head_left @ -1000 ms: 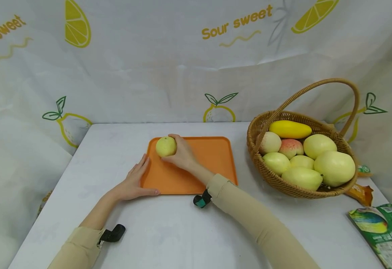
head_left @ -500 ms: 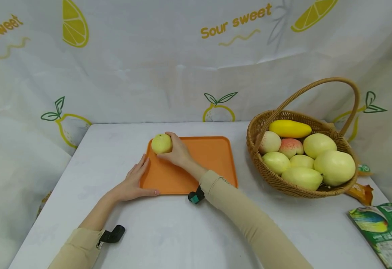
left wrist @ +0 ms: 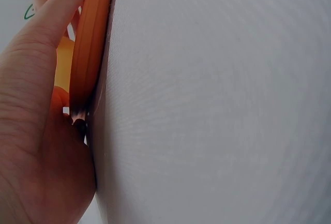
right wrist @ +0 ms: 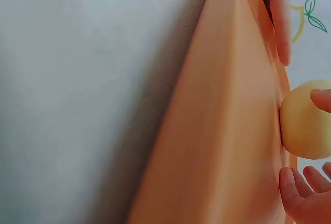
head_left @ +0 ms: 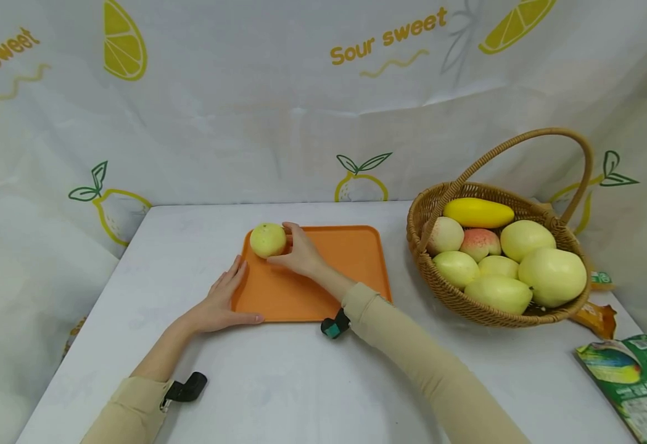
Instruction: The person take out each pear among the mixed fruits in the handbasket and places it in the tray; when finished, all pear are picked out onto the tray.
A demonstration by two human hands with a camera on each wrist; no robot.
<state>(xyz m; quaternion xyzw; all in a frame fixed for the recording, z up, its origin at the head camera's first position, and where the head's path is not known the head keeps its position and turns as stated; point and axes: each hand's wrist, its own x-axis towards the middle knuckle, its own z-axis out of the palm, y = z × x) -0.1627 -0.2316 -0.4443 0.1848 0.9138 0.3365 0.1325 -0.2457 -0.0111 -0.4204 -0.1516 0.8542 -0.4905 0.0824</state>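
On a white cloth-covered table (head_left: pixel 279 382), a flat, rectangular orange tray (head_left: pixel 284 296) with rounded corners and a raised rim. In its far left corner, a round, pale yellow-green fruit (head_left: pixel 267 240), resting on the surface. Just right of the fruit, a bare right hand (head_left: pixel 301 254), loosely curved with fingers parted; in the right wrist view, a gap between those fingers and the fruit. Thumb tip in front of the fruit; cannot tell whether touching. Along the tray's left edge, a bare left hand (head_left: pixel 220 305), fingers stretched forward against the rim, thumb laid at the near edge, apart from the right hand. On both arms, long beige sleeves (head_left: pixel 428 364). Right of the tray and apart from it, an oval brown woven basket (head_left: pixel 445 294) with a tall arched handle. Inside, a long, bright yellow fruit (head_left: pixel 478 213), a red-flushed peach (head_left: pixel 480 243), a cream round fruit (head_left: pixel 446 235) and several pale green ones (head_left: pixel 553 277). Beside the basket, a shiny orange wrapper (head_left: pixel 595 319); nearer, a green printed plastic bag (head_left: pixel 639 382). Behind everything, a white curtain (head_left: pixel 218 123) with yellow lemon drawings.
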